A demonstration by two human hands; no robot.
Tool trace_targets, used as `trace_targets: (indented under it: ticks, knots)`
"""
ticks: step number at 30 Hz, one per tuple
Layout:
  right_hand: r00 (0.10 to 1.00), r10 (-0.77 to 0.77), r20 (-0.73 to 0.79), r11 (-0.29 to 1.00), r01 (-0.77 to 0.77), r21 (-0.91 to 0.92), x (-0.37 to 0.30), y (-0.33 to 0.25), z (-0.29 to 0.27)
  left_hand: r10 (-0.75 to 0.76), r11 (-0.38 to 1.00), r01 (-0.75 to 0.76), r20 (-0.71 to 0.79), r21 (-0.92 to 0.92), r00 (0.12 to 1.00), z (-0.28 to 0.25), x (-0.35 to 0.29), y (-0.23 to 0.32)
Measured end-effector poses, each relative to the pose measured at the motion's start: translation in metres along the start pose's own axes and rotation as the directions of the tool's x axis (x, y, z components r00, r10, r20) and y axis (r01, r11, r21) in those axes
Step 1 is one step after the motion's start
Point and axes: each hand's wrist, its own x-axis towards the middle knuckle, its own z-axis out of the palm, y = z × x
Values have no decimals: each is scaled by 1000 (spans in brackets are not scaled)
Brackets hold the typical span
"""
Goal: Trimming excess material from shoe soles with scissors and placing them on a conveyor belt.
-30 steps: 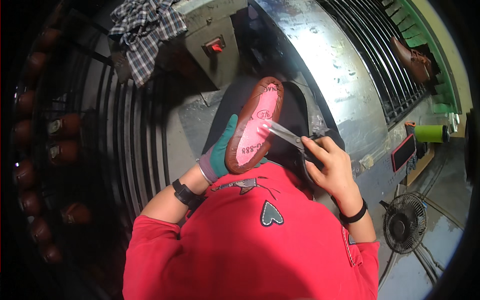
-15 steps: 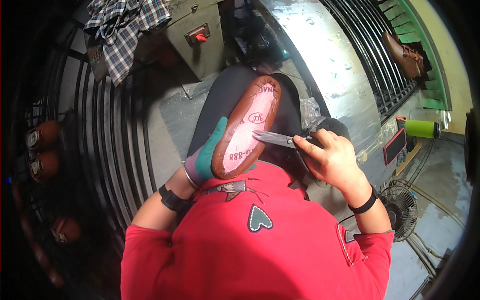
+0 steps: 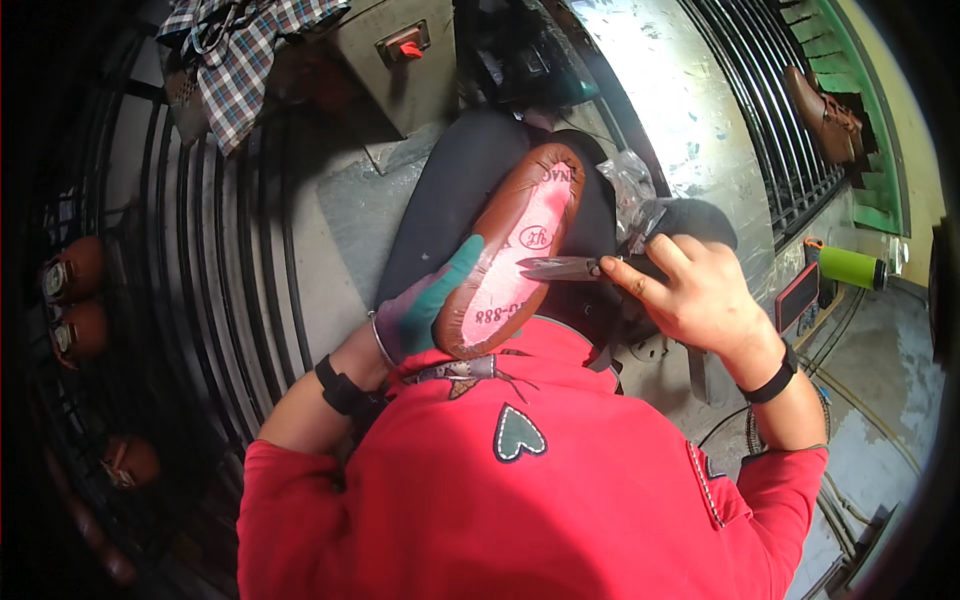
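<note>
A brown leather shoe (image 3: pixel 492 222) rests sole side up over my lap, its upper drawn in around a pink insole (image 3: pixel 508 280) with dark printing. My left hand (image 3: pixel 425 305), in a green and greyish glove, grips the shoe's left side near its lower end. My bare right hand (image 3: pixel 700 300) is closed around the handles of metal scissors (image 3: pixel 565 269). Their blades point left across the insole, tips over its middle; whether they touch it I cannot tell. The scissors' handles are mostly hidden by my fingers.
A metal worktop (image 3: pixel 680 100) lies ahead to the right, beside a rack holding a brown shoe (image 3: pixel 823 115). A green cylinder (image 3: pixel 850 268) and a phone (image 3: pixel 797 298) are at right. Brown shoes (image 3: pixel 80 332) sit at far left. A checked cloth (image 3: pixel 235 85) hangs at upper left.
The shoe and my left hand have shifted slightly right in view. My right hand has moved right and its wrist has turned; the scissors' blades now lie flatter across the insole.
</note>
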Motion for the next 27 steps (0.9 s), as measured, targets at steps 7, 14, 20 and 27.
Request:
trace_targets:
  ticks: [7, 14, 20, 27]
  knots:
    - [906, 341, 250, 549, -408, 729, -3, -18, 49, 56, 994, -50, 54, -100, 997, -10, 3, -7]
    - [838, 481, 257, 397, -469, 789, -7, -43, 66, 56, 871, 15, 129, -490, 990, -15, 5, -3]
    - [965, 261, -27, 931, -244, 271, -3, -52, 24, 74, 932, 5, 203, -362, 976, -21, 10, -6]
    - [993, 97, 61, 994, -100, 42, 4, -53, -3, 185, 971, -177, -39, 160, 982, -2, 3, -11]
